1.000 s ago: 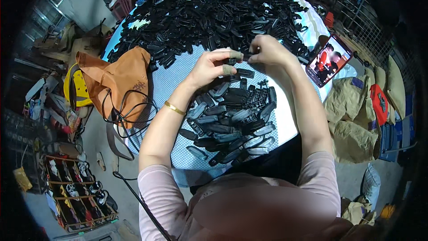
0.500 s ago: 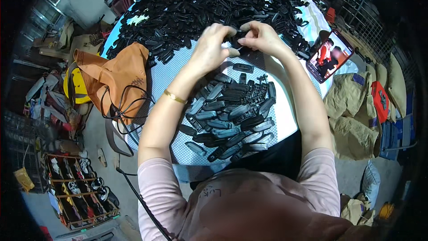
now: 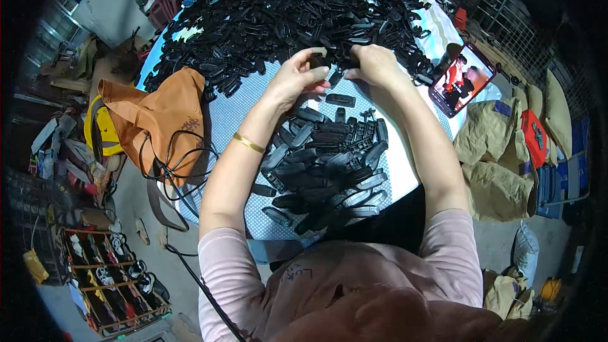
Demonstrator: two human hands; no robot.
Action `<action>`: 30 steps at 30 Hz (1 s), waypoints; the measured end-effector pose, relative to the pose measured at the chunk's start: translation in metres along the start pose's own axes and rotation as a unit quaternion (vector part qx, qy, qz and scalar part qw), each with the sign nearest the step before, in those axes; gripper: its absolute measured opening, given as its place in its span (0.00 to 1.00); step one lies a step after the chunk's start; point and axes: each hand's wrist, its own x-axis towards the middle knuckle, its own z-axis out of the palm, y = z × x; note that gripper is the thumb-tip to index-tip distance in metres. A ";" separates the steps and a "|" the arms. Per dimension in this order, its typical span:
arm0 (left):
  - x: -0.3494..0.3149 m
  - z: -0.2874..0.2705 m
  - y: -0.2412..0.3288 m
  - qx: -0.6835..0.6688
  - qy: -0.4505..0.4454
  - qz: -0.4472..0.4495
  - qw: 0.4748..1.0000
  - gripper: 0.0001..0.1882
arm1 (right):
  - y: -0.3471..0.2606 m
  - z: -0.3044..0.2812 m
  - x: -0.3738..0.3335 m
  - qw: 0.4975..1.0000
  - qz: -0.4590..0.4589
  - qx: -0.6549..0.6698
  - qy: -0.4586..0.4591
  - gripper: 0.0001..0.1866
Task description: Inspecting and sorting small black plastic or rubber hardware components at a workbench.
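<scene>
My left hand (image 3: 292, 81), with a gold-coloured bracelet on its wrist, pinches a small black plastic part (image 3: 318, 61) between thumb and fingers. Close to its right, my right hand (image 3: 378, 67) has thumb and fingers curled at the near edge of a large heap of black plastic parts (image 3: 285, 16); what lies between them is hidden. A single oblong black part (image 3: 341, 100) rests just below the hands on the patterned table cover (image 3: 234, 111). Between my forearms lies a smaller group of elongated black and grey parts (image 3: 329, 164), some in rows.
A phone (image 3: 462, 81) showing a picture stands at the table's right edge. An orange-brown bag (image 3: 164, 104) and a tangled black cable (image 3: 168, 161) are at the left edge. Brown paper sacks (image 3: 494, 139) stand to the right; a shoe rack (image 3: 114, 278) stands lower left.
My left hand has turned and come slightly nearer, showing the black part in its fingers. My right hand has shifted a little to the right, and the hands are farther apart.
</scene>
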 end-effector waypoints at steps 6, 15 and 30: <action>0.007 -0.014 -0.011 -0.145 0.029 -0.050 0.988 0.14 | -0.017 -0.020 -0.006 0.997 0.069 -0.025 -0.034 0.12; 0.002 -0.012 -0.005 -0.200 0.070 0.015 0.977 0.17 | -0.035 -0.014 -0.003 0.819 0.022 0.572 0.031 0.19; -0.002 -0.010 -0.001 -0.076 0.092 0.106 0.987 0.16 | -0.045 -0.006 -0.004 0.726 0.072 0.683 -0.037 0.10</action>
